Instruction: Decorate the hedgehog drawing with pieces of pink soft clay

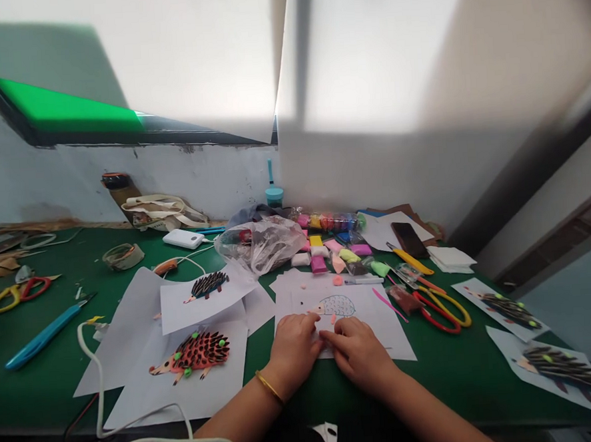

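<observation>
- A hedgehog outline [338,306] is drawn on a white sheet [400,345], lying flat in front of the person; a small peach clay piece [333,319] sits at its lower edge.
- The left hand [296,344] and right hand [358,352] meet over the sheet's near part, fingers bent and fingertips together; whether something is pinched between them, I cannot tell.
- A gold bangle [269,387] circles the left wrist.
- On the sheet's far part lie a pink clay disc [338,280] and a capped pen [365,281]; a pink modelling tool [389,304] crosses its right edge.
- Just right of that edge, red-and-yellow scissors [451,311] limit the right side; beyond the far edge, clay packets [319,251] crowd up to a clear plastic bag [271,244].
- Leftward, a strip of green cloth parts the sheet from a finished clay hedgehog [201,353] on paper, with a white cable [99,386] looping near it.
- More green cloth [441,359] shows on the right, up to two hedgehog pictures [506,308] near the table's side edge.
- The table stands against a pale, scuffed wall [207,170]; large white panels [353,111] partly cover a dark-framed window [69,115].
</observation>
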Motion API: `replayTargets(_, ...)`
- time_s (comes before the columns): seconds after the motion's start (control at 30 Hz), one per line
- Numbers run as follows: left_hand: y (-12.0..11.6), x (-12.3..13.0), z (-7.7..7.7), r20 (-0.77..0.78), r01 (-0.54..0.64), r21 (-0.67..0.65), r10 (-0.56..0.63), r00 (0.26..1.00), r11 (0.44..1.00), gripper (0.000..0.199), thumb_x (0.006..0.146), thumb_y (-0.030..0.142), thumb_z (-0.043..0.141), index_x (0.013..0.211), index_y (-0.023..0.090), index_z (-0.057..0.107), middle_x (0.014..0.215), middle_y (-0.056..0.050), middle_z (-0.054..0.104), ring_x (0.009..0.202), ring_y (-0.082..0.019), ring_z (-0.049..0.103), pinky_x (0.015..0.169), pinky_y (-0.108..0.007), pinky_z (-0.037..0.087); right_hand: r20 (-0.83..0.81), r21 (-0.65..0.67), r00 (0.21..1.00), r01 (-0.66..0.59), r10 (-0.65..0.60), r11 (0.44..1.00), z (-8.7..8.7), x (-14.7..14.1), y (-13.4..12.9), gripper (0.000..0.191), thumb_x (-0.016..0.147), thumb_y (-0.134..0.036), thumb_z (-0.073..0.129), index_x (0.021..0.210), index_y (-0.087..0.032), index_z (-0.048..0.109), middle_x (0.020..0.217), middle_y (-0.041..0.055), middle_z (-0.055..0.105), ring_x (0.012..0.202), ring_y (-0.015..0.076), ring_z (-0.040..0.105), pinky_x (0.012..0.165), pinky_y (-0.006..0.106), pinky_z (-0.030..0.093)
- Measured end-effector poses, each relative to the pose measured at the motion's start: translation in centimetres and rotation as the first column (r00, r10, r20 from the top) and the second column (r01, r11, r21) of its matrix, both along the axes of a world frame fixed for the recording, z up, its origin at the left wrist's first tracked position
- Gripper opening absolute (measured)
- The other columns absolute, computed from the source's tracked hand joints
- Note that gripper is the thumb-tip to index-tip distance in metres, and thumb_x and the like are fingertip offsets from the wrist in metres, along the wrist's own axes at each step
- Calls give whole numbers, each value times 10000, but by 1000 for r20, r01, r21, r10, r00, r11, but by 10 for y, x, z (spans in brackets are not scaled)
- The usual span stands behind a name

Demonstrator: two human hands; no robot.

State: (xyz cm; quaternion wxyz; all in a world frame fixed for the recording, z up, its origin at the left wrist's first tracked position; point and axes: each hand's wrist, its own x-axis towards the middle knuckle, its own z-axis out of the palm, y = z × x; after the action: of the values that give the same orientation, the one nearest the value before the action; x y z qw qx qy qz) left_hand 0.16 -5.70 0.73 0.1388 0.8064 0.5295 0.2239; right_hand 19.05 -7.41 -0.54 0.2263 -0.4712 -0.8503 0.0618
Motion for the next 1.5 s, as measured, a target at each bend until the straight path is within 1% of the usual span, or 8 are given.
replayTargets(0.13, -1, -1, 1, 3, 9, -8, -9, 1000, 1000, 391, 789, 185, 669, 1172, 228, 602, 998, -24, 687, 950, -228, 606, 911, -401, 418, 59, 25, 997, 49, -50, 998, 3, -3, 2, 333, 866, -181, 568, 1165, -286, 671, 988, 61, 598, 922, 215, 507, 812, 347, 367)
replayTargets(0.3, 0, 0, 0, 42, 2, -21, -1, 999, 1000, 390, 799, 196, 658, 1182, 229, 592, 985, -28, 678, 954, -226, 595, 912, -393, 411, 69, 24, 998, -11, 10, 1000, 5, -2, 2, 342, 843, -186, 578, 1140, -319, 683, 962, 41, 582, 907, 205, 494, 787, 335, 336)
replayTargets(0.37, 0, 0, -1, 54, -5, -27, 7, 998, 1000, 396, 794, 222, 674, 1181, 225, 589, 978, -31, 670, 958, -233, 588, 910, -396, 412, 62, 25, 998, 16, -18, 1000, 4, -1, 2, 355, 846, -184, 567, 1155, -318, 677, 971, 46, 577, 913, 210, 492, 799, 345, 334)
replayTargets(0.77, 1, -1, -1, 40, -10, -31, 12, 999, 999, 464, 761, 293, 744, 1189, 238, 574, 990, -22, 651, 963, -241, 578, 893, -391, 413, 31, -9, 1000, 1, 0, 1000, 3, -3, 2, 365, 836, -180, 568, 1157, -322, 669, 957, 44, 579, 905, 217, 504, 794, 359, 355)
replayTargets(1.07, 1, -1, -3, 48, 1, -22, 0, 999, 1000, 475, 730, 285, 780, 1159, 228, 584, 1025, -33, 651, 993, -251, 571, 908, -410, 417, -99, 50, 995, 37, -32, 998, -4, 8, 7, 415, 828, -104, 518, 1190, -243, 665, 935, 61, 601, 894, 211, 530, 807, 356, 415)
replayTargets(1.23, 1, -1, -3, 46, 4, -17, -3, 999, 1000, 483, 717, 285, 794, 1149, 231, 585, 1023, -27, 650, 984, -252, 572, 904, -411, 415, -68, 44, 997, 46, -42, 998, -4, 8, 6, 446, 832, -115, 525, 1241, -250, 639, 957, 63, 608, 910, 218, 534, 816, 364, 415)
replayTargets(1.33, 1, -1, -2, 52, 5, -15, -4, 999, 1000, 475, 719, 291, 795, 1142, 231, 588, 1002, -23, 651, 972, -248, 575, 896, -405, 417, -46, 28, 997, 59, -58, 998, -4, 5, 5, 397, 841, -134, 535, 1197, -250, 665, 942, 63, 607, 906, 216, 531, 821, 363, 406)
replayTargets(1.5, 1, 0, -2, 53, 1, -18, 0, 999, 1000, 453, 742, 316, 780, 1145, 225, 594, 994, -27, 652, 970, -248, 576, 889, -407, 417, -79, 38, 997, -7, 10, 999, -3, 5, 5, 356, 846, -139, 528, 1113, -292, 708, 911, 44, 594, 882, 201, 532, 789, 346, 394)
